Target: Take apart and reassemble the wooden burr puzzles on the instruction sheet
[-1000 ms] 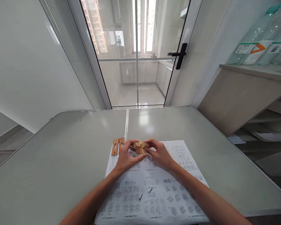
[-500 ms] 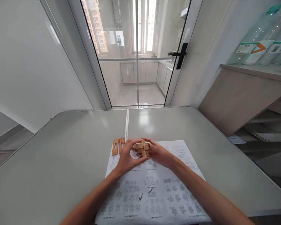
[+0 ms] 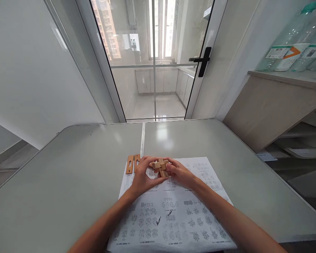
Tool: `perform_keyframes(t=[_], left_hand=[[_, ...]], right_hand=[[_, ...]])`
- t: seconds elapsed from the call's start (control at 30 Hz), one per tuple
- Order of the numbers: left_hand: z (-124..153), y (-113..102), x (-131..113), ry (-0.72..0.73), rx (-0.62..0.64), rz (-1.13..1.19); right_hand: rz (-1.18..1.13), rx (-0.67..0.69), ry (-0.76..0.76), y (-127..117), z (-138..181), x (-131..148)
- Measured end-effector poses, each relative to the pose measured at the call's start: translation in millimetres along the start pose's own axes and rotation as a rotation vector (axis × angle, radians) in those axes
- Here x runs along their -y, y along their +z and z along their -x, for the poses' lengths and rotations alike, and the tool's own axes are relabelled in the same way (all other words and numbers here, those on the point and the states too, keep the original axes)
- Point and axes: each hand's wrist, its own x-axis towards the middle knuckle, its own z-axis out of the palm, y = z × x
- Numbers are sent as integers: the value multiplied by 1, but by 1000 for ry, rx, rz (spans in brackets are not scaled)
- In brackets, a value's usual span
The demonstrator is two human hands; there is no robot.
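Note:
A wooden burr puzzle (image 3: 161, 165) of interlocked light-brown pieces sits between both hands, above the printed sheet. My left hand (image 3: 144, 174) curls around its left side, thumb along the near edge and fingers at the far side. On the right, my right hand (image 3: 179, 173) grips it with the thumb pressed on its right face. Two flat wooden pieces with slots lie left of my left hand: one marked 2 (image 3: 130, 164) is fully seen, the other (image 3: 137, 161) is partly covered by the fingers.
Under the forearms lies a large paper sheet (image 3: 173, 225) with printed assembly drawings and two check marks. The pale table (image 3: 68, 182) reaches a glass door (image 3: 168, 80) at the back. Plastic bottles (image 3: 287, 52) stand on a shelf at right.
My right thumb has moved onto the right face of the burr puzzle, and the right fingers have shifted slightly. The left hand keeps its hold; the flat pieces stay in place.

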Motion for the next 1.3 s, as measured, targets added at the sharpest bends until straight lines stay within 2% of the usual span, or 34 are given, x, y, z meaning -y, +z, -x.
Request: perform_keyframes(t=[0.23,0.43,0.67,0.83,1.0,1.1,1.23,1.3], left_hand=[[0,0,1,11,-1,-9],[0,0,-2,62,14,-14],[-2,-3,0,80,-3,13],[-2,-4,2,90,-9,-11],[-1,-2,2,131,15,-23],[0,-2,3,132,20,-26],[0,-1,6,115,6,-23],[1,-1,8,126,8,-35]], right_hand=[[68,-30,-50,3,1,5],[70,-10,-26,0,0,4],[119,-9,-112,4,1,5],[77,-89,-90,10,0,4],[67,-98,-79,5,-3,-1],[35,-89,-66,2,-4,-5],[-18,6,-90,2,-3,-8],[-7,10,-71,2,-2,-8]])
